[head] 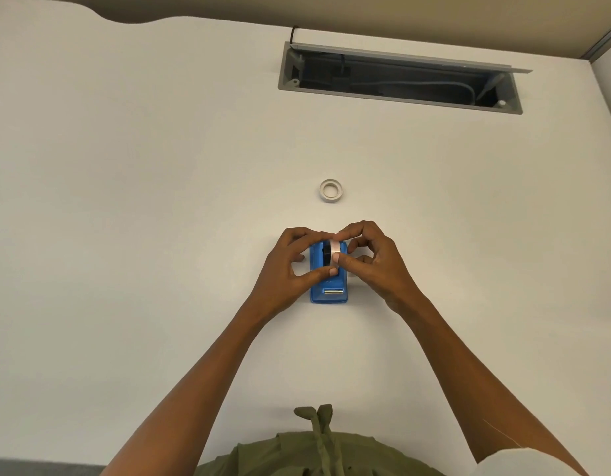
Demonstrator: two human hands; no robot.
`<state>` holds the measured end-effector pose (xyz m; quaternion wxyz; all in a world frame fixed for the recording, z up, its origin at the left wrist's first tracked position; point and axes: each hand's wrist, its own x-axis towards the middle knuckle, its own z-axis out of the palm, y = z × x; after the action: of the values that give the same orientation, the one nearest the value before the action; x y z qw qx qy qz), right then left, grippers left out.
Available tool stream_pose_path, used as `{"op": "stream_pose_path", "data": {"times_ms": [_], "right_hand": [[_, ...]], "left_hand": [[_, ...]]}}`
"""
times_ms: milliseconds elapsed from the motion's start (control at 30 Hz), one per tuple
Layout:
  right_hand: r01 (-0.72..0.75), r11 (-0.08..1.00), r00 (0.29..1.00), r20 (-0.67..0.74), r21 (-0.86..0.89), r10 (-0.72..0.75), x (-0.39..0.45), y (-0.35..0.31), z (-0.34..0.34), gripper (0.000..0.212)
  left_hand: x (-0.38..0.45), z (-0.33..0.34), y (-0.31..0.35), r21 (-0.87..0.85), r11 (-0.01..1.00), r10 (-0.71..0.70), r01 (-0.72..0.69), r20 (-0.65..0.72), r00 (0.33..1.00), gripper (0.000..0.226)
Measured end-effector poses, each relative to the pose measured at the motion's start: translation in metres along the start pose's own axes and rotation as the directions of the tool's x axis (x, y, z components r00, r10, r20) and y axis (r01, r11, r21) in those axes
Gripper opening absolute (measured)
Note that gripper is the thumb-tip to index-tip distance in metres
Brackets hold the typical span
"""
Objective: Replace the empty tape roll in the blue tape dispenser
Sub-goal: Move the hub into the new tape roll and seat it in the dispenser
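The blue tape dispenser (328, 293) stands on the white desk, its metal cutter facing me. A whitish tape roll (335, 248) sits upright in the dispenser's well beside a black hub. My left hand (290, 266) pinches the roll and hub from the left, thumb across the dispenser's middle. From the right, my right hand (369, 255) grips the same roll with thumb and fingers. A second whitish ring of tape (330, 191) lies flat on the desk beyond the dispenser, apart from both hands.
An open grey cable tray (400, 79) is recessed in the white desk (159, 201) at the back, with cables inside. A beige partition runs behind it. My green clothing shows at the near desk edge.
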<state>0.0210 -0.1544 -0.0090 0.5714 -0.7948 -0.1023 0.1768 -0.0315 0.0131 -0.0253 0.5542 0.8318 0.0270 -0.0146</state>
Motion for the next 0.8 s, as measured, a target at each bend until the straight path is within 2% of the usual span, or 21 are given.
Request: {"op": "stream_pose_path", "data": {"times_ms": [167, 400, 700, 800], "right_hand": [[-0.013, 0.999, 0.999, -0.042, 0.031, 0.015, -0.001, -0.0017, 0.0018, 0.012], [0.002, 0.999, 1.0, 0.01, 0.035, -0.003, -0.006, -0.0011, -0.0005, 0.029], [-0.033, 0.999, 0.993, -0.108, 0.036, 0.036, 0.0016, -0.007, 0.0047, 0.008], [-0.04, 0.998, 0.984, -0.17, 0.05, 0.048, -0.0033, -0.0073, 0.0009, 0.015]], "left_hand": [[0.0002, 0.0004, -0.0006, -0.01, 1.0, -0.003, 0.003, -0.007, 1.0, 0.048], [0.0008, 0.0004, -0.0006, -0.015, 1.0, 0.008, -0.008, -0.008, 1.0, 0.046], [0.0013, -0.0011, -0.0001, -0.027, 1.0, -0.005, 0.004, -0.003, 1.0, 0.047], [0.0012, -0.0012, 0.0004, -0.028, 0.999, -0.016, 0.016, 0.002, 1.0, 0.047]]}}
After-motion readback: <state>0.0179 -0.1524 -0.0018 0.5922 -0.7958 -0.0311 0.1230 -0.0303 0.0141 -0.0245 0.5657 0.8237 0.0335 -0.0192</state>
